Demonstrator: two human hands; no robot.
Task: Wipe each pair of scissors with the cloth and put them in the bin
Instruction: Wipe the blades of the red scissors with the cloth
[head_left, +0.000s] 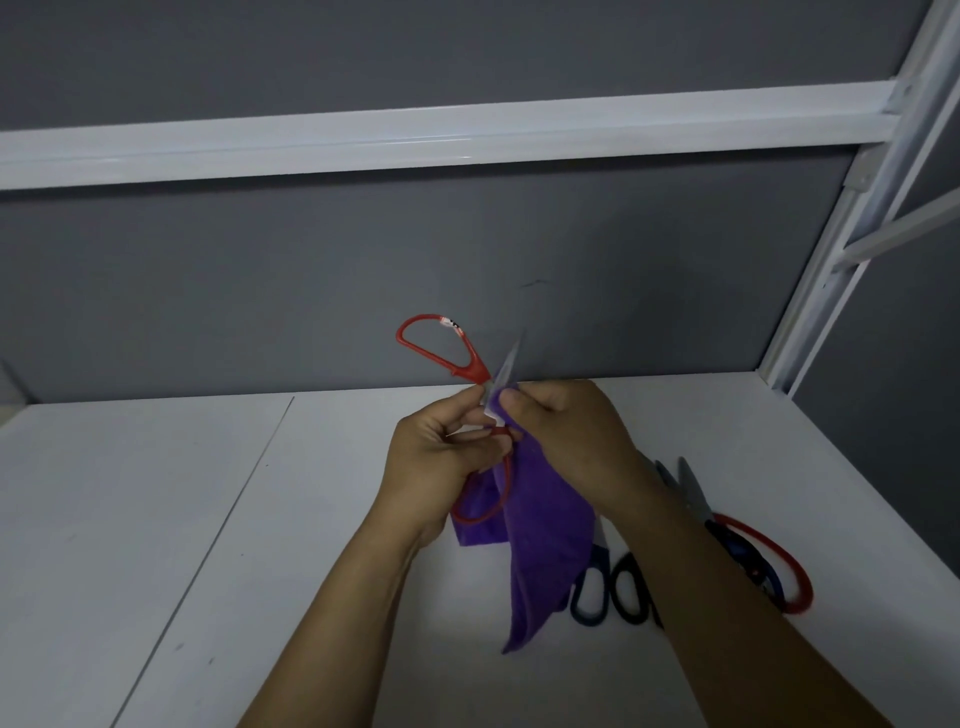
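Note:
My left hand (441, 447) grips a pair of red-handled scissors (457, 358) near the pivot, held up over the table. One red loop sticks up to the left, the other hangs below my palm. A blade tip points up, blurred. My right hand (566, 431) pinches a purple cloth (545, 535) around the blade, and the rest of the cloth hangs down. On the table under my right forearm lie black-handled scissors (613, 592) and another red-handled pair (779, 561), partly hidden. No bin is in view.
The white table (156, 519) runs to a grey back wall (311, 291). A white rail (415, 140) crosses the wall above. A white metal frame post (831, 249) rises at the right, with another grey panel beyond it.

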